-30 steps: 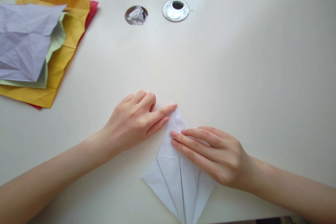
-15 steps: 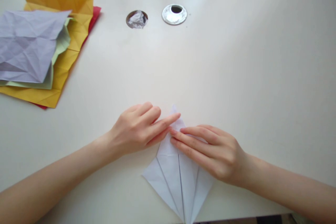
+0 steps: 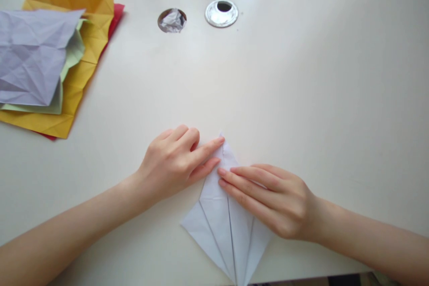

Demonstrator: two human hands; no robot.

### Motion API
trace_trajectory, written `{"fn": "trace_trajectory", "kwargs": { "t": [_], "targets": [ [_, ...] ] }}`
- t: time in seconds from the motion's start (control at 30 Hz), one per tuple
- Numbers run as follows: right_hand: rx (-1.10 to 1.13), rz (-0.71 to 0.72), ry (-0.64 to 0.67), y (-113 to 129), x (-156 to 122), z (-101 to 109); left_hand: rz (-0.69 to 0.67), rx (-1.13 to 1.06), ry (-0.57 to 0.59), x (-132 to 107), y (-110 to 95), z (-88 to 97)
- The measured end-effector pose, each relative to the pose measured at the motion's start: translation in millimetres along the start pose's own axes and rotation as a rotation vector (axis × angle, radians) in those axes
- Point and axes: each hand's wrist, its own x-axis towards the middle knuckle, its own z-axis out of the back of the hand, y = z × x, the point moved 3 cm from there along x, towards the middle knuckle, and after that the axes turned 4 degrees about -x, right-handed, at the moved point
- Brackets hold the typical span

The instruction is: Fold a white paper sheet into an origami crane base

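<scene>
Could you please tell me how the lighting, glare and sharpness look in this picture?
In the head view, pale glare lies on the table near the top; the metal ring shines; soft shadow lies below the left forearm; the folded white paper looks slightly soft, its main creases readable.

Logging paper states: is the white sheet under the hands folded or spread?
Folded: the white sheet shows flaps meeting along a dark centre line, with slanted fold edges either side.

The view's left edge crops the lavender sheet [image 3: 30,58], while the right fingers [image 3: 248,187] hide part of the white paper [image 3: 219,219].
</scene>
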Motion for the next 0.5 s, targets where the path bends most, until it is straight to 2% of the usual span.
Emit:
{"fn": "trace_trajectory", "kwargs": {
  "t": [0.17,0.37,0.5],
  "targets": [
    [0.042,0.057,0.009,2.6,0.3,2.6,-0.025,0.007,-0.029,1.0,-1.3,0.3],
    [0.067,0.049,0.009,1.1,0.8,3.8,-0.245,-0.044,0.005,-2.0,-6.5,-0.7],
    [0.087,0.051,-0.009,1.4,-3.0,0.5,-0.170,-0.042,-0.013,-0.4,-4.3,0.4]
  ]
}}
